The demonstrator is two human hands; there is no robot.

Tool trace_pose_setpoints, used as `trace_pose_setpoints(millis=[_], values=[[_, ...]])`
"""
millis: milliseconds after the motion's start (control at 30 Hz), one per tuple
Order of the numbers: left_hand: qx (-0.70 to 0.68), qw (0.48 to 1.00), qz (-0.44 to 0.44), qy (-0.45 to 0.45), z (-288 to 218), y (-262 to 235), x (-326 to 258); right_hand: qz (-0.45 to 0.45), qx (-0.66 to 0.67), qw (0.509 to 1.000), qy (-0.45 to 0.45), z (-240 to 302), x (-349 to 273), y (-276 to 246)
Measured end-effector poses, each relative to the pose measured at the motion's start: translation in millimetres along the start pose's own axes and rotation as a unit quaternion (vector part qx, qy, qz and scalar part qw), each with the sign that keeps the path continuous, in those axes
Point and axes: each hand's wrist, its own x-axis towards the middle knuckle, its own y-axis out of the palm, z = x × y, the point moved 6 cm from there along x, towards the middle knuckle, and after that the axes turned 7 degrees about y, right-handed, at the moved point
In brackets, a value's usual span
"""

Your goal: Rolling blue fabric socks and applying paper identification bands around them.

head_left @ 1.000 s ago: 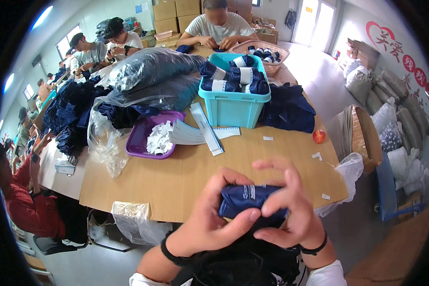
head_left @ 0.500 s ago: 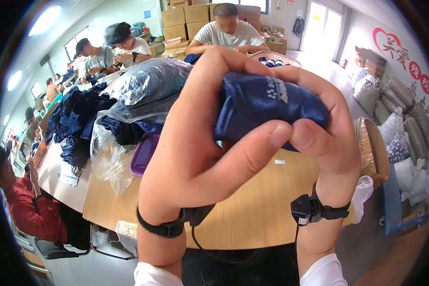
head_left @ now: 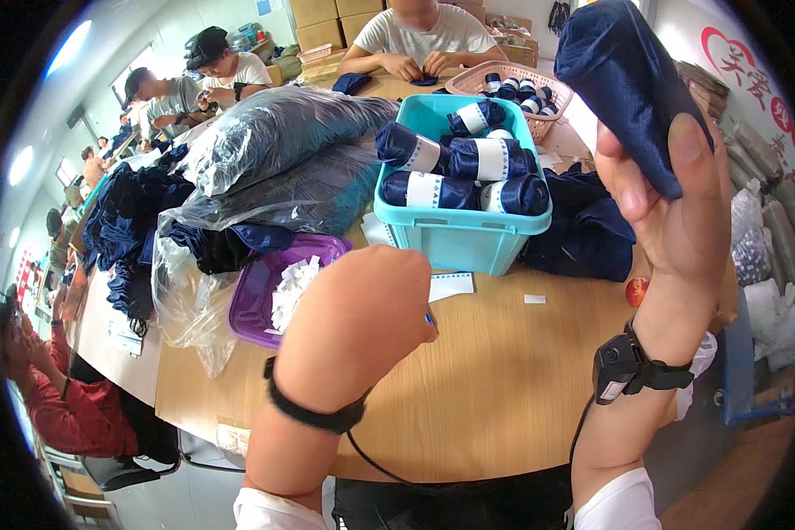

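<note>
High at the right, my right hand [head_left: 680, 203] grips a navy cloth [head_left: 627, 75], folded into a long smooth shape, between thumb and fingers. Lower and left, my left hand [head_left: 362, 309] is closed with its back toward me. Its fingers are mostly hidden; a thin blue-edged sliver shows beside the thumb, too small to name. Just beyond it lies a white paper strip [head_left: 451, 285] with a blue pattern. A turquoise bin [head_left: 459, 243] between my hands holds several navy cloth rolls [head_left: 491, 159] in white paper bands.
A purple basket [head_left: 243, 309] with white paper scraps stands left of the bin. Plastic-wrapped bundles [head_left: 278, 132] and heaped navy cloth [head_left: 141, 212] lie beyond. More navy cloth [head_left: 583, 225] sits right of the bin. Across the table, a person [head_left: 424, 44] works near a pink basket [head_left: 564, 110].
My hands have drawn apart. The navy cloth, formerly held between both, has gone up and right in my right hand, while my left hand has come down, revealing the bin.
</note>
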Motion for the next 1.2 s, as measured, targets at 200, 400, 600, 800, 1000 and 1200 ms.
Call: trace_pose_setpoints(millis=[200, 400, 600, 800, 1000, 1200], values=[[0.177, 0.983, 0.015, -0.036, -2, 50, 14, 0.004, 0.020, 1.000, 0.016, 9, -4, 0], [0.242, 0.970, 0.024, -0.005, -20, 84, 18, -0.037, 0.044, 0.998, 0.004, 20, -4, -10], [0.234, 0.971, 0.043, 0.019, -29, 82, 20, -0.030, 0.047, 0.998, -0.015, 26, -2, -20], [0.188, 0.981, 0.046, 0.014, -35, 89, 22, -0.011, 0.036, 0.999, -0.024, 27, -1, -20], [0.178, 0.983, 0.051, 0.017, -56, 95, 25, 0.019, 0.044, 0.998, -0.037, 41, 0, -11], [0.159, 0.985, 0.065, 0.035, -59, 110, 20, 0.017, 0.020, 0.998, 0.050, 50, -4, 6]])
